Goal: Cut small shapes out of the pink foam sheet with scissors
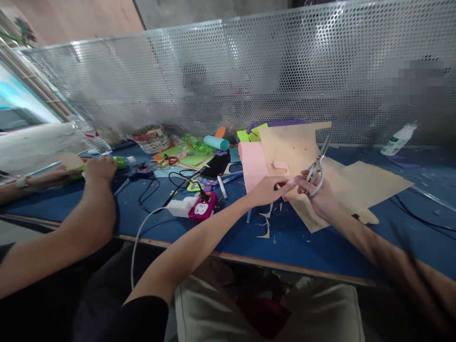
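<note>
A pair of silver scissors [317, 173] hangs from my right hand [320, 197], its handle loops around the fingers and its blades pointing up and away. My left hand [267, 190] is closed in a pinch, its fingertips meeting those of my right hand. Between them shows a small pink patch, mostly hidden, so I cannot tell what it is. Below and behind the hands lie large tan paper sheets [294, 147] and a curled pink sheet [254, 164]. A small pink paper strip [280, 165] rests on the tan paper. Thin paper offcuts [264, 230] are scattered nearer the table edge.
On the blue table [228, 237] a magenta power adapter [204, 207] has cables plugged in. Beyond it are a white marker [222, 187], a black phone [215, 166] and a basket [151, 138]. A white bottle [399, 138] stands right. At left, another person's hands hold a green bottle [121, 162].
</note>
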Motion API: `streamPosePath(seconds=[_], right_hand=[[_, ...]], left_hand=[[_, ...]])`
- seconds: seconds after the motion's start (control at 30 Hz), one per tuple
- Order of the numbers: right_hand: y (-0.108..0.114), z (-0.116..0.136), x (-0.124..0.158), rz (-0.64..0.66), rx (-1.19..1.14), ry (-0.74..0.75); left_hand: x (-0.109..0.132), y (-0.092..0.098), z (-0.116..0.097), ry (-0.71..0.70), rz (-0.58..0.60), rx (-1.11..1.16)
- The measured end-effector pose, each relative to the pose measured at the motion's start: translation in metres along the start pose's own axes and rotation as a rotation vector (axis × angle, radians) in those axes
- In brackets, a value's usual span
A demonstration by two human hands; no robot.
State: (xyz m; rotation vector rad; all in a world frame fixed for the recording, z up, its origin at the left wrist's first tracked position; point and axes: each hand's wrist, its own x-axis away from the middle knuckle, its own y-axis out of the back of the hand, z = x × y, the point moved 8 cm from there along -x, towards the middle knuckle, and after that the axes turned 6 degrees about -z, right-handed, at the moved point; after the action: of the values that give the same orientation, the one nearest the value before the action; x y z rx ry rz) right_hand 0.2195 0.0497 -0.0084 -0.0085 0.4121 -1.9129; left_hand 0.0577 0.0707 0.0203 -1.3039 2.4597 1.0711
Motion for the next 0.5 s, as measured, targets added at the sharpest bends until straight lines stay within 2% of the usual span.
streamPosePath(seconds=[0.07, 0.17, 0.27, 0.4, 0.5], right_hand=[[-0.004, 0.002, 0.003, 0.038, 0.002, 0.003], [-0.007, 0.006, 0.007, 0.081, 0.056, 0.035], [-0.009, 0.013, 0.009, 0.152, 0.109, 0.112], [-0.014, 0.026, 0.012, 0.337, 0.158, 0.222], [-0.016, 0.036, 0.015, 0.431, 0.411, 0.326]], left_hand=[[0.001, -0.01, 0.0, 0.008, 0.074, 0.143], [0.0, -0.011, 0.006, 0.081, 0.052, 0.282], [-0.003, -0.002, 0.01, 0.168, -0.043, 0.432], [-0.005, 0.018, 0.011, 0.224, -0.235, 0.588], [-0.005, 0.031, 0.008, 0.206, -0.365, 0.683]])
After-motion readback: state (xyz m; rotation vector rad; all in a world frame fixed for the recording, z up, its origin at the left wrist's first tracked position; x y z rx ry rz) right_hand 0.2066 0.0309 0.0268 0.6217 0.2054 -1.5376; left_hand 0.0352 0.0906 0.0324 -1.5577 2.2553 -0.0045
